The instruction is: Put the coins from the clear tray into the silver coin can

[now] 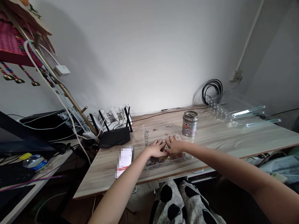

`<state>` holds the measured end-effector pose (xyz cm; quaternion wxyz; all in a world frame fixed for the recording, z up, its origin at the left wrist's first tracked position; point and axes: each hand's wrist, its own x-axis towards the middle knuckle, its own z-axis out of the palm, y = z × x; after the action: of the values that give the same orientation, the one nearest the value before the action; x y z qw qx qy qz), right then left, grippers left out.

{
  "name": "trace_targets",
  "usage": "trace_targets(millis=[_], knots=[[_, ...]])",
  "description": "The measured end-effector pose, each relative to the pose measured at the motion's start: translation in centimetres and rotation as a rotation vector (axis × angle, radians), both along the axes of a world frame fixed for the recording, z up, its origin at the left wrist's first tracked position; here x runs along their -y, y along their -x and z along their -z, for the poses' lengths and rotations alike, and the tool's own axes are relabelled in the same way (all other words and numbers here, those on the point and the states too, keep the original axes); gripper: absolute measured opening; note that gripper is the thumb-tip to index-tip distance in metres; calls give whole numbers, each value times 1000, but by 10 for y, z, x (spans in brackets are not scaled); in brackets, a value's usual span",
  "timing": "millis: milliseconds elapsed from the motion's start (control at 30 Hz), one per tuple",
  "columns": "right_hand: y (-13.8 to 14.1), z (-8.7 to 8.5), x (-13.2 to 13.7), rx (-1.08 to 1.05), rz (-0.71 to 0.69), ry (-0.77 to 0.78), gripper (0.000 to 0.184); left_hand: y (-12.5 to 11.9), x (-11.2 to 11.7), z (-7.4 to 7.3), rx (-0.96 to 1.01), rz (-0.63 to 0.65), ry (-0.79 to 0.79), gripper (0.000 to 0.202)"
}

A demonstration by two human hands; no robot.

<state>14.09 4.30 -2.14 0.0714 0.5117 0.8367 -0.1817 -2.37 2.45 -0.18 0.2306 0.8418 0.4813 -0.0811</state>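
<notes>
Both of my hands lie side by side over many coins (153,161) in a shallow clear plastic tray (161,166) on the wooden desk. My left hand (157,148) rests palm down with its fingers spread on the coins. Beside it, my right hand (174,145) is also flat, fingers apart, pointing forward and left. A few loose coins (168,126) lie in the far part of the tray, and a short row of coins (146,137) runs along its left side. To the right stands a metal coin tin (190,123) with a slotted lid.
A white paper or box (125,160) lies left of the tray. Behind it sits a black router (114,137) with antennas and cables. Clear acrylic pieces (235,112) and a coiled black cable (212,91) are at the right. A bottle (35,162) stands at far left.
</notes>
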Motion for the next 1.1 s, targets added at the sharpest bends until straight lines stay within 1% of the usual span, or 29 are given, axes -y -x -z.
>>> trace_targets(millis=[133, 200, 267, 333, 367, 433, 533, 600, 667, 800, 867, 967, 1100], knots=[[-13, -13, 23, 59, -162, -20, 81, 1, 21, -3, 32, 37, -50, 78], [-20, -22, 30, 70, -219, -19, 76, -1, 27, -4, 47, 33, -91, 70], [-25, -30, 34, 67, -247, -19, 67, -4, 32, -6, 72, 52, -120, 59], [-28, -37, 35, 55, -219, -33, 61, -9, 36, -7, 109, 83, -129, 43], [-29, -39, 35, 53, -181, -15, 61, -12, 38, -7, 126, 82, -136, 37], [-29, -44, 33, 59, -90, 88, 66, -19, 41, -6, 133, 8, -179, 31], [-29, -45, 27, 81, -17, 273, 70, -31, 41, -3, 73, -177, -250, 37], [-30, -44, 25, 82, -10, 306, 68, -38, 38, -1, 41, -235, -253, 44], [-31, -43, 24, 71, -9, 306, 64, -42, 36, 0, 52, -247, -233, 43], [-32, -40, 28, 48, -3, 275, 41, -44, 36, -1, 114, -223, -187, 31], [-32, -39, 29, 26, 11, 270, 33, -44, 38, -2, 137, -201, -170, 28], [-32, -37, 29, -37, 38, 282, 32, -45, 40, -6, 153, -195, -119, 24], [-33, -36, 28, -155, 57, 340, 35, -50, 41, -12, 158, -235, -29, 16]])
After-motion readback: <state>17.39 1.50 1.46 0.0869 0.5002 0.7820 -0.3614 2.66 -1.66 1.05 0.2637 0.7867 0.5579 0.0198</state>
